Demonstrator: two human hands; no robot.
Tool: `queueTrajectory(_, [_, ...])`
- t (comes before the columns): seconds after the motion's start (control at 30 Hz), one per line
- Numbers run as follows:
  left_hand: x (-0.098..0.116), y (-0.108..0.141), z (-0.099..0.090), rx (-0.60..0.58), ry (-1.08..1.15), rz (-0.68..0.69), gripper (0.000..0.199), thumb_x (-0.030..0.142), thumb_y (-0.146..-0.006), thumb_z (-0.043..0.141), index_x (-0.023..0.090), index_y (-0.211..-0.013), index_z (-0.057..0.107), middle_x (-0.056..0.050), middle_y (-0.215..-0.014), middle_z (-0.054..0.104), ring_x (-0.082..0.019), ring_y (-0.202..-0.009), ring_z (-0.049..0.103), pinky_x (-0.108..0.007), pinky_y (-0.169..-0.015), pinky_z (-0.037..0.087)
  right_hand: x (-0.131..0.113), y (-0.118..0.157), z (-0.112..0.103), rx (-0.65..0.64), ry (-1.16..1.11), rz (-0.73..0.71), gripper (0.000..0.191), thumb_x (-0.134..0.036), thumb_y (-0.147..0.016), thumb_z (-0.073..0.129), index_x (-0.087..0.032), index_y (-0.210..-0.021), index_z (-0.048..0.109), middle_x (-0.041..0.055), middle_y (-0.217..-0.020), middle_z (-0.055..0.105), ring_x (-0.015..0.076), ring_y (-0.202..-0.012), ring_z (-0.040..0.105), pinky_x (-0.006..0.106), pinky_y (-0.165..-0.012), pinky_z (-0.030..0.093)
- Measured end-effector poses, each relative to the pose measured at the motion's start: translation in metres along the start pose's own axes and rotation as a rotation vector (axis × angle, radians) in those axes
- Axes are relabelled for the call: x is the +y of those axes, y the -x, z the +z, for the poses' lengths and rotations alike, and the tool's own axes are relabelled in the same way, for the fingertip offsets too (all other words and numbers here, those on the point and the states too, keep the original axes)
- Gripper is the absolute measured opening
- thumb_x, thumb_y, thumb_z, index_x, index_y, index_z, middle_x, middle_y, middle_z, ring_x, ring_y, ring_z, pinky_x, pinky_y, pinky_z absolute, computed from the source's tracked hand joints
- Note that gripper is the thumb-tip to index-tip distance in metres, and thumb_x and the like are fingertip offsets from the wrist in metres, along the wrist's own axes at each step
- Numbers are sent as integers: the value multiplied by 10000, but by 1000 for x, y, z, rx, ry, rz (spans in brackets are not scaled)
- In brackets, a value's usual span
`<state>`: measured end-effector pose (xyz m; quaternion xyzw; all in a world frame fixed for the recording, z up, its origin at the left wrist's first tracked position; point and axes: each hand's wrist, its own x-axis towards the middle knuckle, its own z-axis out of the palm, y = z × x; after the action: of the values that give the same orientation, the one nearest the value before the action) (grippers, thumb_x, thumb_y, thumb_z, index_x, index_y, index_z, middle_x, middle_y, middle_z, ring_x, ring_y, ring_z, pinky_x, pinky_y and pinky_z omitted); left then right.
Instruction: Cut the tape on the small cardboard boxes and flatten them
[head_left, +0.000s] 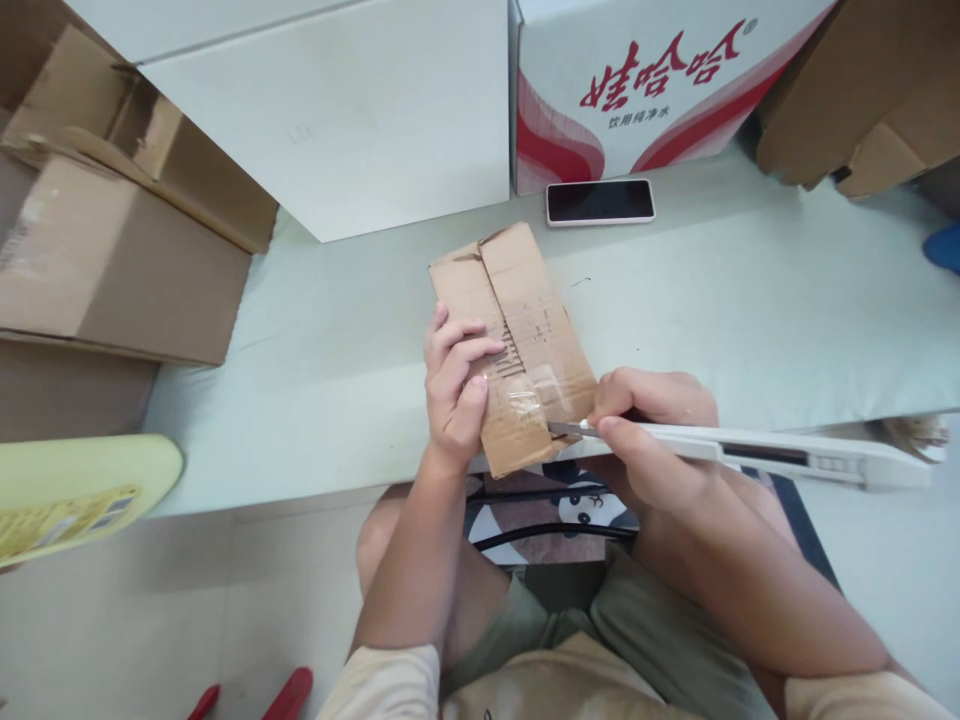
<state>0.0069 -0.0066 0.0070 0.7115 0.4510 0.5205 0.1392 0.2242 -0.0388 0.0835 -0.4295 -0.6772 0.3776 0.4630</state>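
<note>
A small brown cardboard box with clear tape lies tilted near the front edge of the pale green tabletop. My left hand grips its left side, fingers spread over the top face and thumb near the tape. In my right hand is a white utility knife, held closed between thumb and fingers. Its blade touches the box at the lower right, next to the taped end. The underside of the box is hidden.
A phone lies behind the box. A white box and a red-and-white carton stand at the back. Brown cartons sit left, another brown carton right. A yellow-green bottle-like object juts in at left.
</note>
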Motion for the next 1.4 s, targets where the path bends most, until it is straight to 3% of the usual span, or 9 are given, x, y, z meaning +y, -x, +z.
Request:
queueTrajectory(0.13, [-1,-1,-2,-3,15,9,363,511,-1053,437,282,-1139,706,-58,-1252,649,-315,-1454,525,-599,-1329,315,13,1,6,154,-196,-2,243,-317,-928,597,-250,-703,536,-48,-542,511,121,-447,445,276,-439,358])
queueTrajectory(0.3, [-3,-6,-7,-27,-35,7,390,547,-1060,437,270,-1100,709,-67,-1223,674,-307,-1387,591,-616,-1327,319,28,-10,23,516,-241,-29,497,-766,-866,689,-296,-931,540,-62,-663,586,112,-418,472,247,-368,383])
queueTrajectory(0.5, [-6,-12,-15,-75,-48,-38,403,594,-1056,479,273,-1083,722,-66,-1244,695,-309,-1441,568,-623,-1313,338,32,-1,24,422,-202,47,547,-793,-891,641,-256,-809,583,-61,-499,535,151,-391,528,331,-485,549])
queueTrajectory(0.63, [-8,-12,-20,-83,-20,-83,389,587,-1057,500,270,-1078,724,-75,-1288,705,-313,-1470,552,-628,-1302,356,39,6,18,292,-22,46,283,-533,-927,751,-282,-983,631,44,-871,797,274,-921,812,445,-825,670])
queueTrajectory(0.8, [13,-10,-33,-197,0,-76,538,757,-967,534,311,-1231,674,-112,-1624,488,-392,-1625,336,-680,-1306,298,49,1,16,66,-89,59,499,-267,-886,747,-323,-1329,523,89,-1505,672,282,-1462,605,570,-1240,471])
queueTrajectory(0.93, [47,-5,-38,-408,-52,-57,738,783,-837,709,357,-1424,573,-126,-1767,243,-478,-1675,128,-761,-1297,233,43,-1,15,-12,-151,120,527,-244,-913,709,-325,-1377,473,101,-1595,592,257,-1523,543,523,-1282,435])
queueTrajectory(1.07, [65,-2,-34,-422,-144,-160,826,594,-829,840,366,-1531,470,-162,-1773,190,-502,-1666,140,-767,-1245,350,40,1,20,5,-192,111,442,-248,-968,647,-336,-1365,473,84,-1578,611,240,-1515,553,501,-1266,458])
queueTrajectory(1.23, [51,-7,-37,-229,4,-230,686,587,-852,797,328,-1443,565,-131,-1698,362,-417,-1604,363,-593,-1219,482,54,6,31,97,-300,80,451,-369,-975,686,-372,-1372,471,52,-1598,593,254,-1526,538,530,-1258,473])
queueTrajectory(1.4, [9,-12,-37,446,205,-429,442,374,-868,723,242,-1281,638,-76,-1303,694,-284,-1309,661,-447,-1158,537,68,5,29,247,-311,108,470,-503,-945,719,-376,-1324,472,59,-1564,619,294,-1458,605,571,-1236,480])
